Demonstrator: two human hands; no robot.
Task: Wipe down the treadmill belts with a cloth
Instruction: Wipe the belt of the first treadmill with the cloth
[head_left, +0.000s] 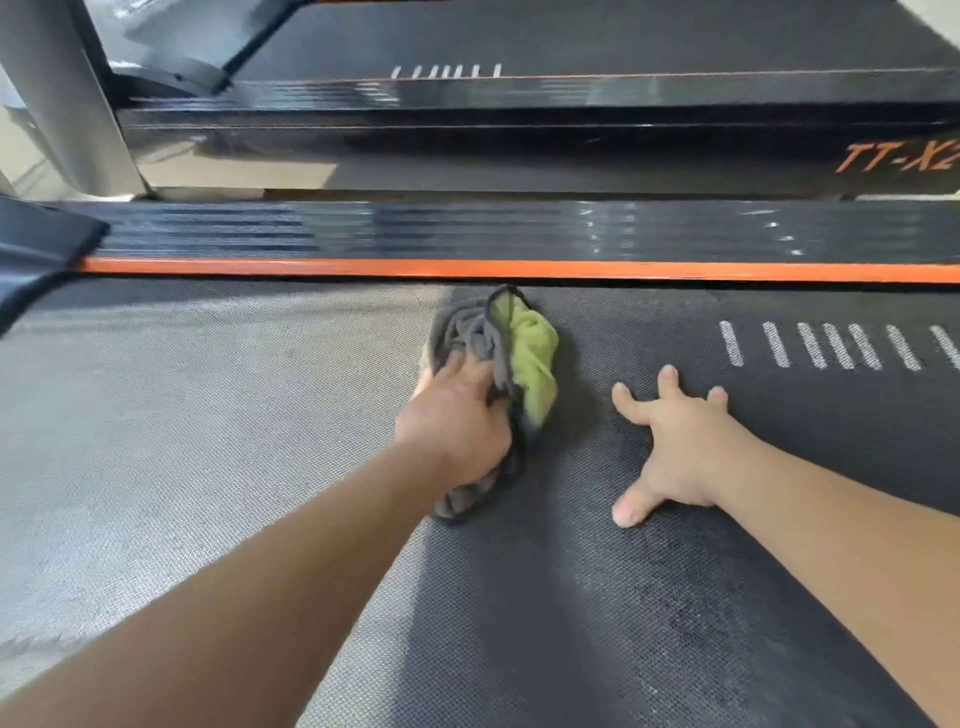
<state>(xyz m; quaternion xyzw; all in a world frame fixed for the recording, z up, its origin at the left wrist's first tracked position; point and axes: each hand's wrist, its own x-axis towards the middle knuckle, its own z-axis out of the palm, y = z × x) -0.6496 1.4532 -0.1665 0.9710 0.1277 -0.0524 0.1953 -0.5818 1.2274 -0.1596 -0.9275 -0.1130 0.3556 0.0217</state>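
1. Left grip (457, 421) is curled over one bunched grey and lime-green cloth (524, 353). Its fingers dig into the grey folds and press the bundle down.
2. Right grip (680, 447) holds nothing. It lies palm down with the fingers and thumb spread wide, just beside the cloth but not touching it.
3. Two hands show, both resting on the near dark textured treadmill belt (623, 597).
4. One cloth lies on that belt. Its far end sits close to the single orange strip (311, 267) along the belt's far edge, and its near end sticks out under the left wrist.
5. Two belts are in view. The second black belt (649, 36) belongs to the treadmill behind.
6. One ribbed glossy black side rail (467, 231) runs just past the orange strip, between the two machines.
7. Seven short white dashes (837, 345) are printed in a row on the near belt, beyond the right fingers. The last is cut by the frame edge.
8. Left of the cloth the near belt looks pale grey, and to the right it looks darker.
9. One grey upright post (67, 104) stands at the far left.
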